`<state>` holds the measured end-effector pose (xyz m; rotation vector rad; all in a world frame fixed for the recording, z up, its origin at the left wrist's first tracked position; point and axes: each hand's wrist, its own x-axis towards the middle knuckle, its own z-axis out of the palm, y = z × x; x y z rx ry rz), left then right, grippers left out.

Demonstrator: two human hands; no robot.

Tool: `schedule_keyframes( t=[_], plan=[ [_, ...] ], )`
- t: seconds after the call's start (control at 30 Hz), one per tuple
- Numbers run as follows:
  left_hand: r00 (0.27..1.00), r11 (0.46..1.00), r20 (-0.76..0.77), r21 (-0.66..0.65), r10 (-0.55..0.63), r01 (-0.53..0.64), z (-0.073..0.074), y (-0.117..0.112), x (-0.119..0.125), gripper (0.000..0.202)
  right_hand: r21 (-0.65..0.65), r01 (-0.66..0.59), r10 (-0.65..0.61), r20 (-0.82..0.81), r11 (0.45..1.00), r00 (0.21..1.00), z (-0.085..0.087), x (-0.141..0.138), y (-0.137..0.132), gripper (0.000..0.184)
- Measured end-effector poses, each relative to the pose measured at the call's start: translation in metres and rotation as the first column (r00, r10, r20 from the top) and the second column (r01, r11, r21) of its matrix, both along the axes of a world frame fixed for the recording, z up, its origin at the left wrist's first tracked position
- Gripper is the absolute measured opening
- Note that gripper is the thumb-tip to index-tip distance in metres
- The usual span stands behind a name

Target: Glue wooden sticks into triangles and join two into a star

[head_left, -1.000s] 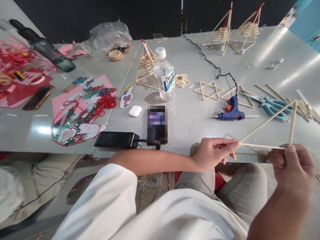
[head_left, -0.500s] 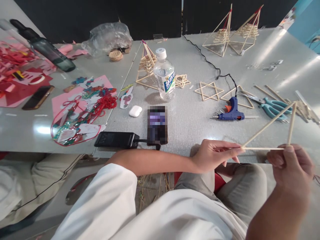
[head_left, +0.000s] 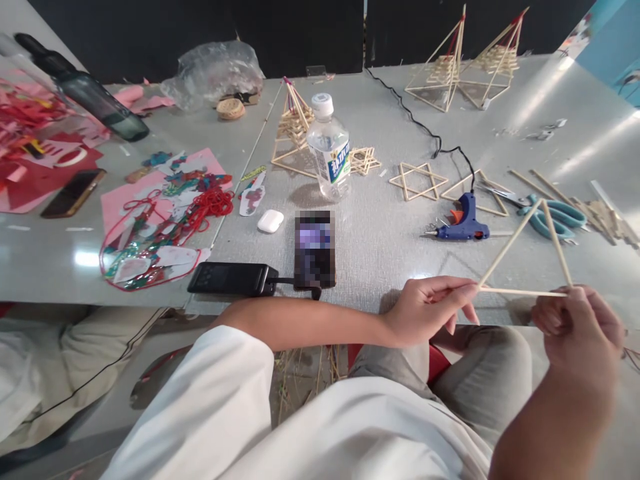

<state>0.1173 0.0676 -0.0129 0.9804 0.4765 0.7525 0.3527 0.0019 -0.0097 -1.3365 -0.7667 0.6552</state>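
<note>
A triangle of thin wooden sticks (head_left: 505, 250) is held up over the near edge of the grey table (head_left: 390, 247). My left hand (head_left: 433, 308) pinches its left corner between thumb and fingertips. My right hand (head_left: 580, 327) is closed on its right corner, at the bottom right of the view. The triangle's top points up toward the teal scissors (head_left: 555, 217). A blue glue gun (head_left: 463, 223) lies just beyond my left hand, its black cable running to the back of the table.
A water bottle (head_left: 329, 148), a phone (head_left: 314, 249) wired to a black power bank (head_left: 233, 279), white earbuds case (head_left: 271, 221), stick stars (head_left: 417, 180) and stick pyramids (head_left: 463, 60) stand on the table. Red cord and paper cutouts (head_left: 165, 213) lie at left, loose sticks at right.
The triangle's apex has swung left, from far right above my right hand toward the middle over the base stick. Both hands have stayed nearly in place.
</note>
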Motion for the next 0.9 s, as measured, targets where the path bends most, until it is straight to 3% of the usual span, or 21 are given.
schedule_keyframes(
  t=[0.3, 0.47, 0.63, 0.9],
  plan=[
    [0.994, 0.998, -0.087, 0.029, 0.066, -0.064, 0.000, 0.002, 0.002, 0.042, 0.165, 0.116, -0.130, 0.079, 0.980, 0.988, -0.001, -0.019, -0.002, 0.042],
    [0.994, 0.996, -0.085, -0.048, 0.069, -0.073, 0.006, 0.004, 0.001, 0.042, 0.193, 0.121, -0.138, 0.077, 0.974, 0.987, -0.004, -0.019, -0.004, 0.027],
    [0.992, 0.992, -0.101, -0.098, 0.073, -0.083, 0.014, 0.003, -0.001, 0.039, 0.170, 0.125, -0.133, 0.038, 0.978, 0.990, -0.006, -0.017, -0.001, 0.049],
    [0.987, 0.992, -0.136, -0.085, 0.086, -0.098, 0.014, 0.002, -0.004, 0.041, 0.168, 0.137, -0.126, -0.074, 0.976, 0.989, -0.005, -0.019, 0.007, 0.050]
  ],
)
